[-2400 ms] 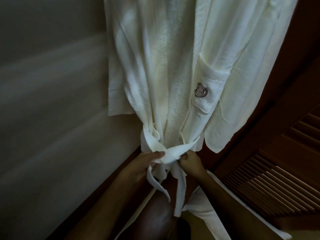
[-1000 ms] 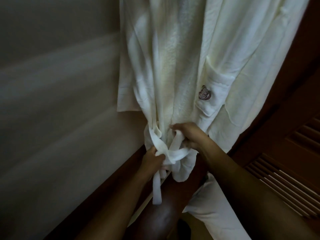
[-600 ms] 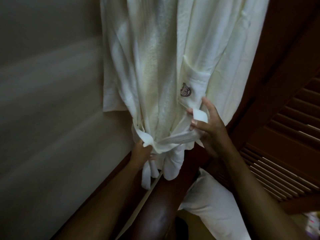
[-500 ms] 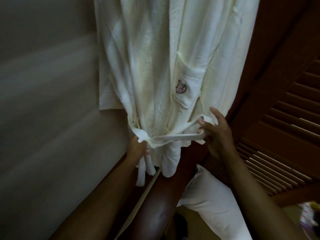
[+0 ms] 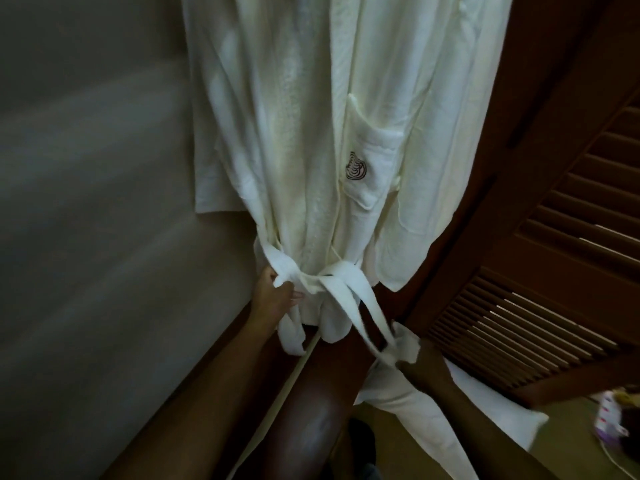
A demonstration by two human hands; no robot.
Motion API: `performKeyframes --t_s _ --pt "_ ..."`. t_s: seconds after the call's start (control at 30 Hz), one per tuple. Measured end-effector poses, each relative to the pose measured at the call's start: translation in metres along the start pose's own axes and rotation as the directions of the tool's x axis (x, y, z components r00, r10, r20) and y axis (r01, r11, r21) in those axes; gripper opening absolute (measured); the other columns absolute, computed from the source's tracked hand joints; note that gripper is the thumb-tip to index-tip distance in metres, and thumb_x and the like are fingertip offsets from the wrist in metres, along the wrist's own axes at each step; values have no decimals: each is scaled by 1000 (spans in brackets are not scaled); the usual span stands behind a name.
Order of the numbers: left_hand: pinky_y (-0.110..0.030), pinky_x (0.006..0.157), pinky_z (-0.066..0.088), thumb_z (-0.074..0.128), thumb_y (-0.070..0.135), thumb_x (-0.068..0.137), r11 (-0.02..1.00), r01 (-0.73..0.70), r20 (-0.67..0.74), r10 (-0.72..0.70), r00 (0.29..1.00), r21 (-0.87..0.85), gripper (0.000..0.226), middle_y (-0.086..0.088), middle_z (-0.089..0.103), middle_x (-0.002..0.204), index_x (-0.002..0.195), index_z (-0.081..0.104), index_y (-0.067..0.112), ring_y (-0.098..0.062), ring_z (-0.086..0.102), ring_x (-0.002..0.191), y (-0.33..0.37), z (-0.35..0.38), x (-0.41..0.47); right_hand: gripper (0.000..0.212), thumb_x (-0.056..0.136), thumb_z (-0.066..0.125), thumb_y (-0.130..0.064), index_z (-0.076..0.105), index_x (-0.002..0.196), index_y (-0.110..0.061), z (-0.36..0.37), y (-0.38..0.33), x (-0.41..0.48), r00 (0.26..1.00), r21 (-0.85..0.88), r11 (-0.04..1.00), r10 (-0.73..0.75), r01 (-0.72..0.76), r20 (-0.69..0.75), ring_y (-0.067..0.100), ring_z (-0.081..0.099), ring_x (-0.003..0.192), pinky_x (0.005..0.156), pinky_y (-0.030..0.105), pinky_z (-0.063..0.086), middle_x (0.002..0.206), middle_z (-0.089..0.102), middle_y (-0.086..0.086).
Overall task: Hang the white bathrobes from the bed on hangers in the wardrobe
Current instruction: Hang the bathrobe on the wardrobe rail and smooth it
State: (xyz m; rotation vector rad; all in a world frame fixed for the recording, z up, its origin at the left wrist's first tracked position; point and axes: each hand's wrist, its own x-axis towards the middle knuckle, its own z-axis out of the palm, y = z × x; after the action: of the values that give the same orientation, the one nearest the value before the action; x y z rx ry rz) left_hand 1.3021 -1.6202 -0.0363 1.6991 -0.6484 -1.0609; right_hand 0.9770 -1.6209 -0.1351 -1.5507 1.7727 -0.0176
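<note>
A white bathrobe [image 5: 311,133] hangs in front of me, its top out of frame; a dark emblem marks its chest pocket [image 5: 367,161]. Its white belt [image 5: 332,282] is cinched around the gathered waist. My left hand [image 5: 273,299] grips the belt at the robe's left side. My right hand [image 5: 415,362] holds the belt's free end, stretched down and to the right of the knot. The hanger is out of view.
A grey wall [image 5: 86,237] fills the left. A dark wooden louvred wardrobe door [image 5: 554,271] stands at the right. More white fabric [image 5: 433,420] hangs low beneath my right arm. Small items lie on the floor at the lower right [image 5: 613,417].
My right hand has come down from beside the pocket to the lower right, drawing the belt end out with it. My left hand has stayed on the belt.
</note>
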Motion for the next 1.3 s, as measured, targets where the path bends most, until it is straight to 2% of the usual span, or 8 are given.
performKeyframes --t_s 0.17,0.4,0.53,0.63,0.83,0.93,1.1,1.3 --pt "-50 86 62 55 2 93 998 38 106 -43 993 46 35 -11 77 97 127 58 12 -27 77 87 -4 -6 -5 57 83 83 -14 57 133 0 -29 -111 -20 824 165 840 -437 518 -359 12 59 107 85 5 37 114 60 -4" --pt "-43 75 63 73 17 94 998 -31 94 26 995 54 18 -7 78 91 111 68 15 -29 77 81 -6 -7 -10 41 102 59 -38 53 128 -7 -41 -181 10 876 -178 879 -466 442 -123 21 65 94 72 25 39 110 67 8" --pt "-40 65 63 72 17 93 997 -20 -40 23 999 80 20 -10 77 88 112 70 11 -28 77 72 -14 -13 -4 11 102 57 -26 61 107 -17 -60 -190 -17 695 135 737 -539 663 -476 10 69 77 62 19 47 88 71 -3" --pt "-41 65 64 70 19 94 997 36 -74 -31 997 66 19 -12 77 81 111 70 10 -29 76 67 -16 -14 2 12 103 53 -31 58 106 -20 -65 -172 -26 747 359 732 -299 579 -594 9 70 77 67 28 56 88 70 -3" --pt "-41 68 62 73 36 90 982 43 -112 -22 993 182 17 -4 76 79 94 73 19 -25 74 73 -18 -15 10 40 102 52 -52 59 100 -12 -25 -96 2 963 48 962 -266 268 -44 20 64 46 42 29 52 56 65 10" --pt "-45 73 63 75 38 90 988 52 -63 -43 997 144 22 -3 76 86 96 74 18 -22 74 80 -20 -16 12 34 93 64 -56 57 77 -27 -17 -114 -4 968 -103 979 -152 175 201 13 59 65 63 27 51 72 59 0" --pt "-35 65 57 70 14 96 998 52 185 -56 981 23 22 -23 73 101 115 69 2 -29 69 78 -6 -10 -2 82 87 76 -52 40 149 -14 -7 -173 3 949 290 907 -317 304 -2 15 55 121 86 26 42 133 55 -4" --pt "-39 75 58 58 8 101 998 -16 248 2 969 56 19 -18 75 98 115 71 11 -29 72 81 14 -33 12 44 83 76 -60 59 107 -26 -25 -198 38 946 379 879 -324 290 28 9 64 90 73 26 47 97 65 -9"
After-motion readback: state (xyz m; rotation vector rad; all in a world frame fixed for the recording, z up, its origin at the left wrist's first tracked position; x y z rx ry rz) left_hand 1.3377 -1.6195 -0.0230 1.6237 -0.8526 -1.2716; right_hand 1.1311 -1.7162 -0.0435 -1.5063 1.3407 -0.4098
